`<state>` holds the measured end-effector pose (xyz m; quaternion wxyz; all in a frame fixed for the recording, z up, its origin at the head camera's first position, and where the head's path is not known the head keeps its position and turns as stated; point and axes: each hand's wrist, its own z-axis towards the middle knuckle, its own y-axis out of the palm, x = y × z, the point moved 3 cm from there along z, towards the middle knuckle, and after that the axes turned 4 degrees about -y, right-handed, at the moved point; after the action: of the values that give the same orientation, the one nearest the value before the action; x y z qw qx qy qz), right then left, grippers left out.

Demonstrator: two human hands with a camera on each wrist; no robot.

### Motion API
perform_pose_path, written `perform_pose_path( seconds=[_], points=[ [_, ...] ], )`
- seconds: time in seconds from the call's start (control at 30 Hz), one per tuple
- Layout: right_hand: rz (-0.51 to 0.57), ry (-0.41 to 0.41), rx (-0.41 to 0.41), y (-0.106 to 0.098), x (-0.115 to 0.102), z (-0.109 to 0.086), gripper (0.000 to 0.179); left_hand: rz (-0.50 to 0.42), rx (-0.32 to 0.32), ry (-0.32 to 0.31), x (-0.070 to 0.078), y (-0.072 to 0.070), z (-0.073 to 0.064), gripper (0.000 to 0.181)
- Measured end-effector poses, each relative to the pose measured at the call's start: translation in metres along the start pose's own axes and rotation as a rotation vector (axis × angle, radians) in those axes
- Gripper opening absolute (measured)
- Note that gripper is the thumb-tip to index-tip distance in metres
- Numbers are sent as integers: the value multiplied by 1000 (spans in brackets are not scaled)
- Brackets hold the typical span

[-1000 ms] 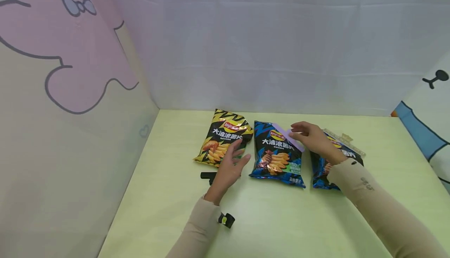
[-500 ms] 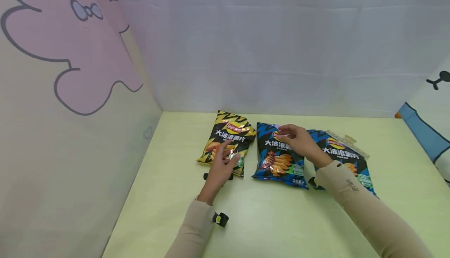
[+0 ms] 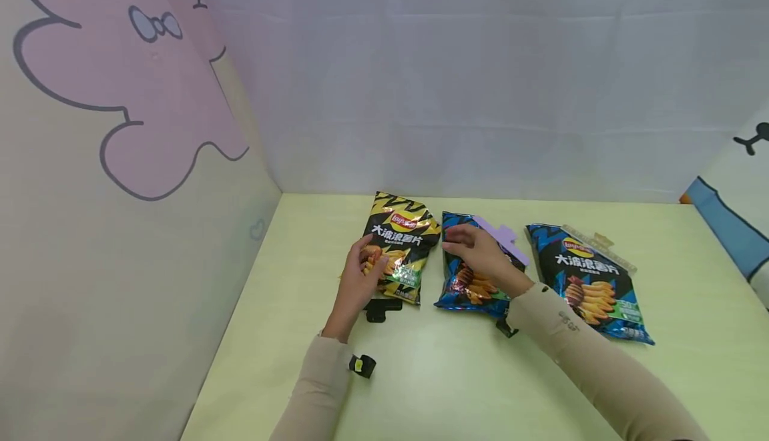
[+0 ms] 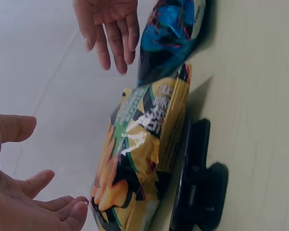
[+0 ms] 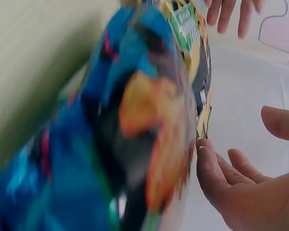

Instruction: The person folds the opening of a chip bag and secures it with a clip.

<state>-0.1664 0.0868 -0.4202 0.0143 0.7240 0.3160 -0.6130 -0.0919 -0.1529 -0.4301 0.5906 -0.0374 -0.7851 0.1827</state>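
My left hand (image 3: 354,287) hovers at the left edge of a yellow-and-black chip bag (image 3: 404,237), its fingers loosely bent and apart from the bag in the left wrist view. A black bag clip (image 3: 376,309) lies just below that bag. My right hand (image 3: 480,253) is over the middle blue chip bag (image 3: 462,294), holding nothing, with fingers and thumb spread in the right wrist view. On that bag's upper right corner sits a purple bag clip (image 3: 506,236). The blue bag looks blurred in the right wrist view.
Another blue chip bag (image 3: 591,287) lies at the right, with a pale translucent clip (image 3: 601,247) across its upper right corner. All rest on a light yellow table (image 3: 444,387). A white cloth wall (image 3: 456,94) stands behind, a printed one (image 3: 150,261) at the left.
My right hand has moved left from the purple clip to over the middle blue bag, uncovering the clip and the right bag. My left hand has shifted left and slightly down, uncovering more of the yellow bag.
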Motion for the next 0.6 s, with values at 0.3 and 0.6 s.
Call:
perform_pose_path(
  seconds=[0.3,0.6],
  points=[
    [134,56,-86,23,-2,5,67,99,64,-79,-19,-9,10,62],
    [191,104,-42,37,-1,3,83,76,22,-153,-26,-15,21,69]
  ],
)
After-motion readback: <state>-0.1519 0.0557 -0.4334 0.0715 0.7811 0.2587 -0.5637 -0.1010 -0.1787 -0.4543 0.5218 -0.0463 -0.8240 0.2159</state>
